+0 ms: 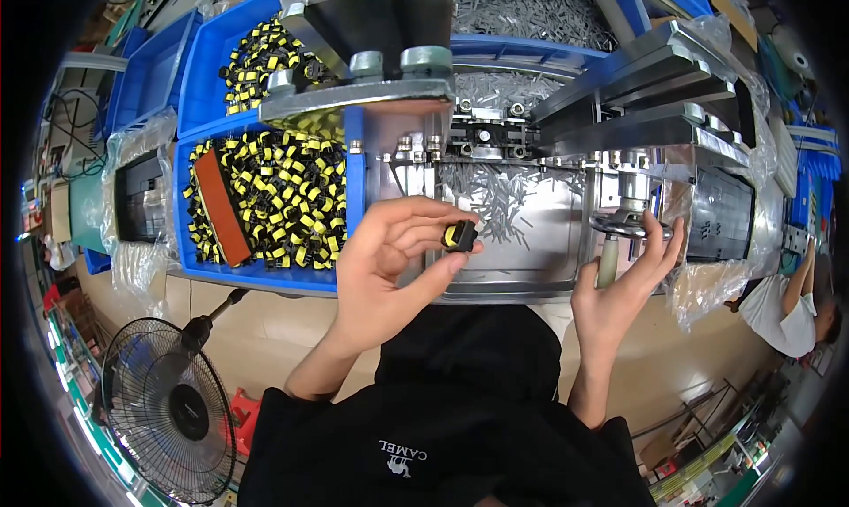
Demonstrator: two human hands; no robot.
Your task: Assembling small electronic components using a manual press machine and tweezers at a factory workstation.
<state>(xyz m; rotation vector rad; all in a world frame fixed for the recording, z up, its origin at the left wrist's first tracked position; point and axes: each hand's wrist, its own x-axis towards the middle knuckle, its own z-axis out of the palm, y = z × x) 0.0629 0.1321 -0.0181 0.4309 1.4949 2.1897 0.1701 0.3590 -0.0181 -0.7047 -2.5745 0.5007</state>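
My left hand (376, 264) pinches a small black part with a yellow band (461, 236), likely a wound coil, between thumb and fingers. It is held up over the near left side of a metal tray (539, 273) with loose grey pin-like strips (495, 202) in it. On the right, my right hand (619, 299) is at a shiny handwheel (619, 226). Its fingers curve over the rim, and its thumb lies by the pale green handle (608, 261). Beyond the tray stands a metal fixture (486, 134) between heavy steel plates.
Blue bins (355, 206) on the left hold many black-and-yellow parts, with a brownish-red bar (221, 208) lying on them. A steel press frame (363, 96) overhangs the back. A black fan (168, 410) stands at lower left. Another person (783, 312) is at far right.
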